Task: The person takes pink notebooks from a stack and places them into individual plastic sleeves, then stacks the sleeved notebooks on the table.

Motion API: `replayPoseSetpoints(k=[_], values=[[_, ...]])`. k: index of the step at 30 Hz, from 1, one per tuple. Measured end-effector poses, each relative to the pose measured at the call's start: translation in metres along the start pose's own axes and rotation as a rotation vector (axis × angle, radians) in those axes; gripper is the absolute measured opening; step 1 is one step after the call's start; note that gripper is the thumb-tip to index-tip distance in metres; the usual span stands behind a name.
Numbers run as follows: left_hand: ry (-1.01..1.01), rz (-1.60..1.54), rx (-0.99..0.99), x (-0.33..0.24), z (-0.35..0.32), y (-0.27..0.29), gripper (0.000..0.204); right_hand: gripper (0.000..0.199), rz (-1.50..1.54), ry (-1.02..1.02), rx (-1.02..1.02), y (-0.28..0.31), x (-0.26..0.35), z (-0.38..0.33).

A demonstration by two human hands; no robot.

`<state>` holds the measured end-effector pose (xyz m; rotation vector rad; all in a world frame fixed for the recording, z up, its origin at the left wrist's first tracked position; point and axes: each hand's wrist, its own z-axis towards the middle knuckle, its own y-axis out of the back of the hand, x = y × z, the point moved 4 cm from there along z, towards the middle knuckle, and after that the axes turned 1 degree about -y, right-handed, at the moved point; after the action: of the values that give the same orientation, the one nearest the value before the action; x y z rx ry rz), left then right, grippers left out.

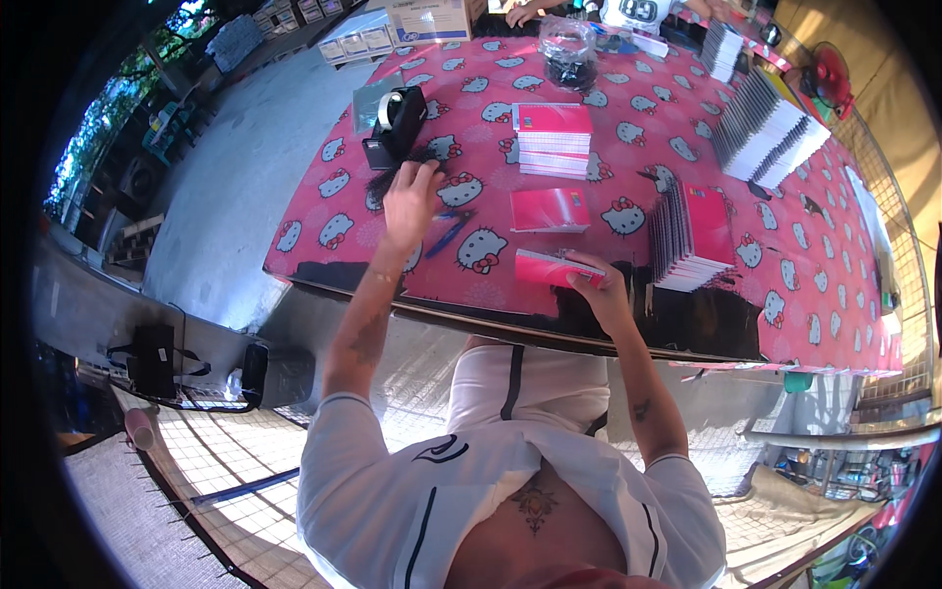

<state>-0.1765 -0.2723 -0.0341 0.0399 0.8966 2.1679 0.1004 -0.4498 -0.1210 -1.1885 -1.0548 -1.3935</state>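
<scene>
My right hand (601,285) grips a small pink notebook (542,269) at the table's near edge, thumb on top of its cover. My left hand (410,204) is at a dark, bristly heap (381,187), fingers bent and drawn together; whatever they pinch is too small to make out. Just beyond it stands a black tape dispenser (396,142) with a pale roll. Blue and dark pens (448,236) lie right of my left wrist. Past the held notebook lies another pink notebook (549,210), and farther back a pile of pink notebooks (554,123).
A row of spiral-bound pink notebooks (695,236) stands right of my right hand. Taller notebook stacks (770,128) are at the far right. A clear plastic bag (569,54) with dark contents sits at the back, near another person's hand (525,14). Cardboard boxes (429,22) stand beyond the pink-covered table (343,221).
</scene>
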Motion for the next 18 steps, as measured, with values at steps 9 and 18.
replayPoseSetpoints(k=[9, 18], values=[[0.148, -0.577, 0.208, -0.101, -0.079, 0.0, 0.019, 0.028, -0.032, -0.009, 0.008, 0.002, -0.01, -0.003], [0.105, -0.568, 0.298, -0.096, -0.064, -0.001, 0.018, 0.025, -0.049, 0.059, 0.042, 0.001, -0.007, -0.002]])
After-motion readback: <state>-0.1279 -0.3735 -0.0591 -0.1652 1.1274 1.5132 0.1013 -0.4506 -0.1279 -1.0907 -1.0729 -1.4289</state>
